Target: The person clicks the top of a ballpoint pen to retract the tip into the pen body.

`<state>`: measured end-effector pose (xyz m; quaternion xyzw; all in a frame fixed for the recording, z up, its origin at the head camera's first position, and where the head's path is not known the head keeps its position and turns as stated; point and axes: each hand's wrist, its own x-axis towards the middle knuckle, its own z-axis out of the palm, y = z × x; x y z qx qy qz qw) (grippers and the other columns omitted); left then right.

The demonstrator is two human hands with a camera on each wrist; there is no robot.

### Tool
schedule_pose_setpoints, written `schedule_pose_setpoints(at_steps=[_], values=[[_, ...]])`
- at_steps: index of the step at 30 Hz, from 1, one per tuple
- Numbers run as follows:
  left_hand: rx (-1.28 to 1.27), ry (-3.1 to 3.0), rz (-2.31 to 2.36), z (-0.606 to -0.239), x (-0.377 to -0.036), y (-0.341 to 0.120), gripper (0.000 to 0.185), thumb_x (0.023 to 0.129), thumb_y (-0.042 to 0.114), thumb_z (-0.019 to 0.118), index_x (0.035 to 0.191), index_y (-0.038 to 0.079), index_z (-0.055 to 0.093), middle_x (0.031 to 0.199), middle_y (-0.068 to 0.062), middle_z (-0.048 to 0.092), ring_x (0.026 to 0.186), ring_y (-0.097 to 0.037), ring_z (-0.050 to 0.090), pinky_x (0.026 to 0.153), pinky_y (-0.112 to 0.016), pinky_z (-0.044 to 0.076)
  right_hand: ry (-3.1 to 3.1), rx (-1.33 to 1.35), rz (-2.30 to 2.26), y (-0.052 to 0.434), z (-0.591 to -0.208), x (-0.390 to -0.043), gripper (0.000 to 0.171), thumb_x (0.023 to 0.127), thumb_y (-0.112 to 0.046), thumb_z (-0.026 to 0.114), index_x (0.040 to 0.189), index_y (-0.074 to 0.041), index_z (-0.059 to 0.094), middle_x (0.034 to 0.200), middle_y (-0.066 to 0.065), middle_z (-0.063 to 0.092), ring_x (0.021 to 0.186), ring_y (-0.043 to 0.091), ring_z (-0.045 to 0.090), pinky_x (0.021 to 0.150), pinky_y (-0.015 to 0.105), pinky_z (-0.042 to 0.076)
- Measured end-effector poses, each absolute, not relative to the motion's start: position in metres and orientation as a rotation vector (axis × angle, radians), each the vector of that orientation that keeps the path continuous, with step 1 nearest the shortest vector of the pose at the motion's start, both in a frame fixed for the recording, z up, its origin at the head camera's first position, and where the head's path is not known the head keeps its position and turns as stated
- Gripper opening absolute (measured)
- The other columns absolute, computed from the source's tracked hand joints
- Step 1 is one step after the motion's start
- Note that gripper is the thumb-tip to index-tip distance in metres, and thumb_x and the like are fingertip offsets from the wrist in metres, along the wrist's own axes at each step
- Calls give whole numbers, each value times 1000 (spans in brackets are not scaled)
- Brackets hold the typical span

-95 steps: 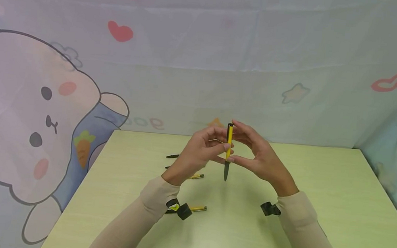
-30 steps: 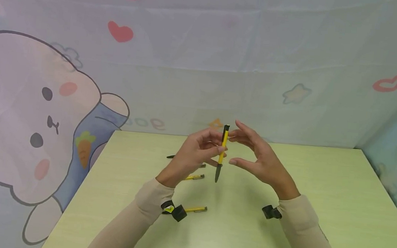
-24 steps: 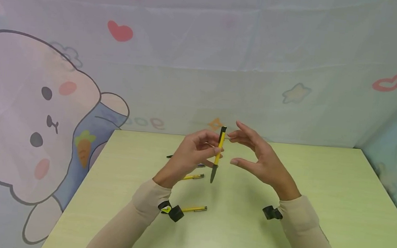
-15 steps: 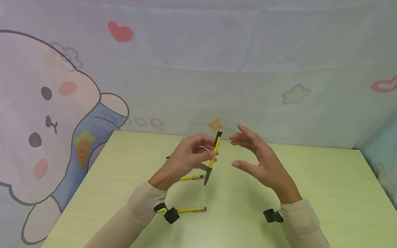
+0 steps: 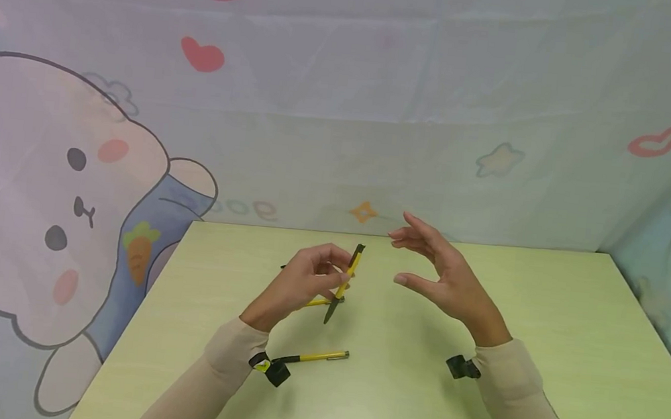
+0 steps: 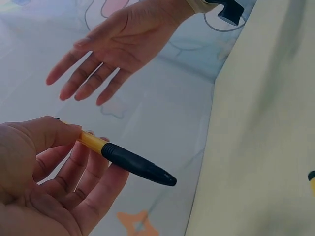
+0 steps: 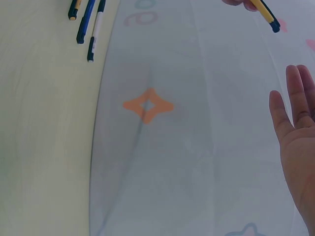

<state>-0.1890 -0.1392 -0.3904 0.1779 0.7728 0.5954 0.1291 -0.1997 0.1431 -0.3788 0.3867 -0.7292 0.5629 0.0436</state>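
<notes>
My right hand has let go of the yellow pen and drawn apart from it, fingers loose. My left hand alone now pinches the pen, and that grip has sunk lower and leftward, tilting the pen's black tip down-left toward the worktop.

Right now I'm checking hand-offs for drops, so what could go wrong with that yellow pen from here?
1. The left hand pinches the yellow pen only at its upper barrel, tilted, black tip hanging free above the table; a loose grip could let it slip.
2. The right hand hangs open and apart from the pen, so it likely cannot catch a fall.
3. A dropped pen might knock or roll into the pen lying below.
</notes>
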Motion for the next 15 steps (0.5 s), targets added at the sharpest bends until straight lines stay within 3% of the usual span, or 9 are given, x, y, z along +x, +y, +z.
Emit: schedule_pose_setpoints(at_steps=[9, 15], values=[[513, 2235, 1670, -406, -188, -151, 23, 99, 14, 66, 122, 12, 65, 123, -21, 63, 105, -43, 65, 74, -42, 61, -2225, 1188, 1717, 147, -393, -205, 97, 86, 10, 75, 162, -24, 25, 144, 6, 53, 132, 22, 54, 117, 30, 36], [544, 2365, 1507, -420, -188, -163, 26, 100, 15, 64, 126, 14, 65, 118, -7, 64, 101, -29, 66, 74, -38, 61, -2199, 1211, 1719, 150, -396, -206, 95, 87, 7, 75, 162, -23, 25, 144, 10, 53, 131, 23, 54, 117, 31, 36]])
